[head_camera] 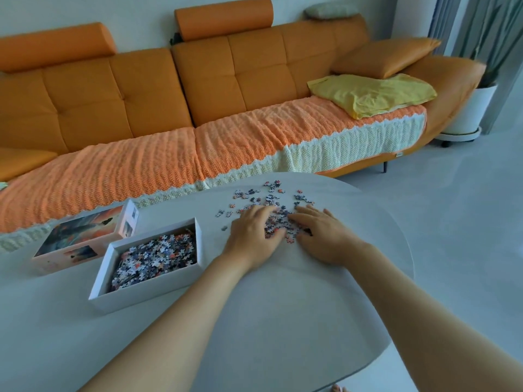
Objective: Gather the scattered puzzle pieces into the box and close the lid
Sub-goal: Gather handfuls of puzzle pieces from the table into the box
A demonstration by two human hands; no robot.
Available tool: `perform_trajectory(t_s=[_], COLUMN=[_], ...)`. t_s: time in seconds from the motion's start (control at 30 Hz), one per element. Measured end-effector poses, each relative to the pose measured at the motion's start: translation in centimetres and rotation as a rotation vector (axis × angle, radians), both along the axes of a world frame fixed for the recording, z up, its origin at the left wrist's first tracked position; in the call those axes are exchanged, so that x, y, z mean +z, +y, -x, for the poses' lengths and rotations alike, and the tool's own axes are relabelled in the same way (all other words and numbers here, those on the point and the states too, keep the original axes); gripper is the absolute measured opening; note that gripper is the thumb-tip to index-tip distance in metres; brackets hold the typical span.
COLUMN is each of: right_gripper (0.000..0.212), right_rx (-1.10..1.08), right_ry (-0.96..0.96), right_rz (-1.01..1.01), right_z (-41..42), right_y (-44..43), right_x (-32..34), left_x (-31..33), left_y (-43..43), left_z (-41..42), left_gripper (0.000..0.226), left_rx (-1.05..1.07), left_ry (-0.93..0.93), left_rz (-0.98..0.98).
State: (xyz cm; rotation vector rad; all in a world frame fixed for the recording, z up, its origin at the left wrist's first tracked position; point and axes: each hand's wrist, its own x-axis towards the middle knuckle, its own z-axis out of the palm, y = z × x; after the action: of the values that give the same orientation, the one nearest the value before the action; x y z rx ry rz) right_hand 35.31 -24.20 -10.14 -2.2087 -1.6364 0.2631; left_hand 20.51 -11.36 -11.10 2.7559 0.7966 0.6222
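Scattered puzzle pieces (266, 195) lie on the far right part of the white table (283, 306). A denser heap (278, 223) sits between my two hands. My left hand (253, 232) rests flat on the heap's left side, fingers spread over the pieces. My right hand (322, 236) lies flat on its right side, fingers pointing left. Neither hand has lifted anything. The white open box (147, 292) stands to the left, partly filled with pieces. Its printed lid (82, 236) lies beside it, further left and back.
An orange sofa (169, 89) with a knitted throw runs behind the table. A yellow cloth (373, 93) lies on its right end. A white planter (469, 111) stands at the far right. The table's rounded edge curves down the right side.
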Motion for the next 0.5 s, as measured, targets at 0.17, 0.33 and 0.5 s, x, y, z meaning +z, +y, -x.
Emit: perform_trajectory(t_s=[0.17, 0.33, 0.5], right_gripper=[0.050, 0.073, 0.059], right_rx=[-0.067, -0.148, -0.014], right_ry=[0.058, -0.043, -0.027], right_rz=[-0.134, 0.078, 0.009], right_z=[-1.0, -2.0, -1.8], right_y=[1.8, 3.6, 4.5], right_x=[-0.3, -0.7, -0.5], left_x=[0.5, -0.3, 0.2], left_y=[2.9, 4.1, 3.7], left_z=[-0.8, -1.6, -1.6], left_gripper=[0.070, 0.078, 0.065], left_rx=[0.431, 0.345, 0.156], left_ry=[0.151, 0.339, 0.123], left_rz=[0.144, 0.218, 0.236])
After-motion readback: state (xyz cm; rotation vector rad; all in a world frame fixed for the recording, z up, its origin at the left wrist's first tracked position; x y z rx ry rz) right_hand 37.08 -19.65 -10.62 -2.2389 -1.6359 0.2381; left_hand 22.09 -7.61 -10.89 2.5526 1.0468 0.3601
